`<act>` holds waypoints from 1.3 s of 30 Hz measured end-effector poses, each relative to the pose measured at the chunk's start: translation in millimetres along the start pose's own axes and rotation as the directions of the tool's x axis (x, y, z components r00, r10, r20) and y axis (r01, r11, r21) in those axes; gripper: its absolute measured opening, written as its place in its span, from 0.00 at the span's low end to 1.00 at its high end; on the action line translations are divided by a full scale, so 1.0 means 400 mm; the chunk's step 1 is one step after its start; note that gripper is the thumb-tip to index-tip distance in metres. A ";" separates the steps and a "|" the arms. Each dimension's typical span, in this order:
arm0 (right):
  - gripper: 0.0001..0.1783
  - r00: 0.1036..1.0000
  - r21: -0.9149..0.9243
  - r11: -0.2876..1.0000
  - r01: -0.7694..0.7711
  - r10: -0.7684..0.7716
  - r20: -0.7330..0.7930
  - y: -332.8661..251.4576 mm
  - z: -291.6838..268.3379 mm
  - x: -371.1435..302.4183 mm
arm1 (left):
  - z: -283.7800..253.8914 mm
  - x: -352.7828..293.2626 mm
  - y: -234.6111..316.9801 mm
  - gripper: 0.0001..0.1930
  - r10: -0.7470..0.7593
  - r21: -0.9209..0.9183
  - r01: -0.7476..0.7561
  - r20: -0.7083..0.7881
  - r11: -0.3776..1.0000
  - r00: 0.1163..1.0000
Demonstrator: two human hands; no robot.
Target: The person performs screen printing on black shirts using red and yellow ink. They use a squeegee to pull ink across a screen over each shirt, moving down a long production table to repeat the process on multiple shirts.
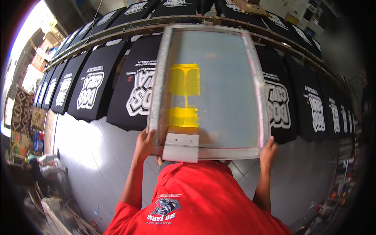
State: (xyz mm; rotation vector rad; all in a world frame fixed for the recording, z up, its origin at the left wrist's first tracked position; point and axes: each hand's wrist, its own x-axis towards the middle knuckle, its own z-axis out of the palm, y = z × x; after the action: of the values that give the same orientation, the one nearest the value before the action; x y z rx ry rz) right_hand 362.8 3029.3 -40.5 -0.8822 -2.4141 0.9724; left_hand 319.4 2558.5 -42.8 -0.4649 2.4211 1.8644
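Note:
A large screen-printing frame (225, 90) with grey mesh is held in front of my body, over a row of black T-shirts. My left hand (145, 144) grips its near left corner, thumb on top of the rail. At the near right corner, my right hand (268, 152) is closed round the edge. On the mesh's left side are yellow patches (184, 116), with a thin yellow line joining them. A pale squeegee (181, 147) rests at the near left end, overlapping the near rail. The frame hides part of the shirts beneath.
Black T-shirts (92, 84) with white prints line a long rack on both sides. Behind a rail (117, 31) lies a second row of shirts (135, 9). Grey floor tiles (94, 145) stretch behind me. Clutter (49, 168) stands at the left.

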 end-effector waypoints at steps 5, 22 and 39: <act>0.30 0.998 -0.069 0.998 0.002 0.002 0.063 -0.194 0.266 -0.262 | -0.403 0.090 -0.085 0.19 -0.055 0.039 0.057 -0.051 0.998 0.997; 0.33 1.000 -0.077 0.997 0.015 -0.014 0.015 -0.516 0.471 -0.506 | -0.794 0.334 -0.264 0.21 -0.004 0.074 0.003 0.015 0.997 1.000; 0.33 0.997 -0.150 0.986 -0.075 0.077 0.008 -0.503 0.490 -0.442 | -0.717 0.386 -0.183 0.22 -0.003 0.176 -0.007 0.056 0.984 0.998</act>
State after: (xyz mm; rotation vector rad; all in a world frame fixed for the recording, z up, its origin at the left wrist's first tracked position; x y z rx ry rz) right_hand 300.3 2703.7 -50.0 -1.0297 -2.5080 0.8345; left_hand 232.4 2237.3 -67.8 -0.3922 2.5201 1.6205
